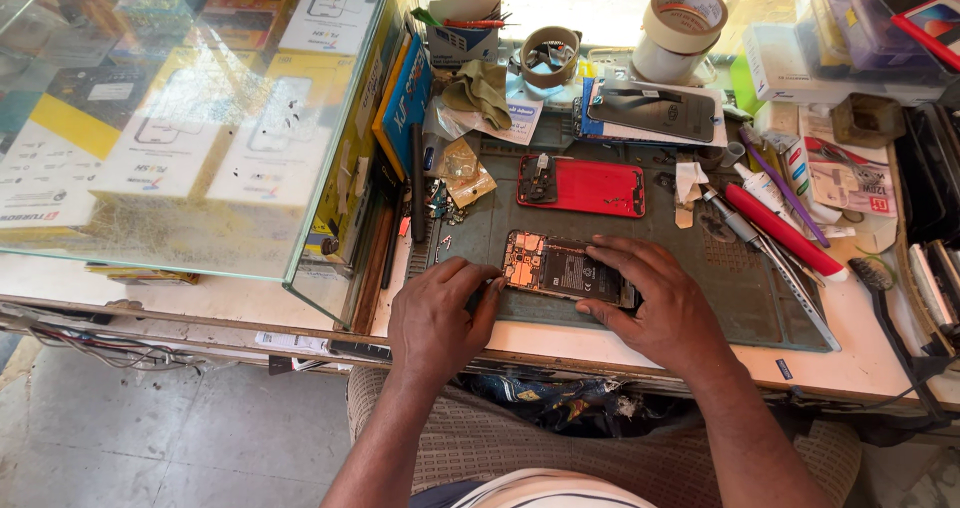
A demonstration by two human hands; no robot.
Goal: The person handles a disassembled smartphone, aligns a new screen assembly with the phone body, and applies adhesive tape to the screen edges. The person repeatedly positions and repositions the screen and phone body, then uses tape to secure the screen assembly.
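An opened phone (pixel 560 266) with its copper-coloured circuit board and black battery showing lies on a grey-green work mat (pixel 740 298). My left hand (pixel 440 318) rests at the phone's left end, fingers curled; whether a small tool is pinched in them I cannot tell. My right hand (pixel 650 298) lies over the phone's right end, fingers spread along its edges, holding it down. Just beyond, a red phone back cover (pixel 590 186) lies flat on the mat.
A glass display case (pixel 190 118) with boxed goods fills the left. Tape rolls (pixel 680 28), a dark phone screen (pixel 655 110), a red-handled tool (pixel 780 230), tweezers, a brush (pixel 880 288) and small screws crowd the back and right of the bench.
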